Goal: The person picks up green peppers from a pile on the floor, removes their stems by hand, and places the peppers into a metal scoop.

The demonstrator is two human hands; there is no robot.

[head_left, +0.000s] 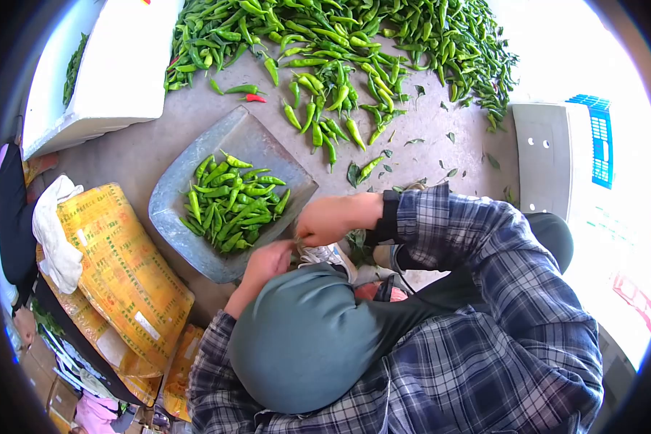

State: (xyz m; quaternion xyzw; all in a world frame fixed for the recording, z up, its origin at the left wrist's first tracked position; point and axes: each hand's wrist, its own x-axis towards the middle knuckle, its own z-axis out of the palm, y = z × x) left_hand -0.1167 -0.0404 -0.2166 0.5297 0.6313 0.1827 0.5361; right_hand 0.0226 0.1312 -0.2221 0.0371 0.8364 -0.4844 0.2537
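My left hand (pixel 270 261) and my right hand (pixel 340 218) meet over the near right edge of a grey metal scoop (pixel 183 163). Fingers on both are curled into a pinch, and whatever is between them is too small or hidden to make out. Inside the scoop lies a heap of green chili peppers (pixel 231 206). Just below my right hand a light-coloured shoe (pixel 322 254) shows. My bent knee (pixel 304 340) in dark grey-green cloth is close under my left hand.
A big pile of green chili peppers (pixel 333 43) spreads across the floor, with one red chili (pixel 255 98) at its edge. White foam box (pixel 123 65) stands upper left, yellow-taped cartons (pixel 123 267) left, a grey crate (pixel 550 155) and blue basket (pixel 600 137) right. Another person's hand (pixel 25 325) shows far left.
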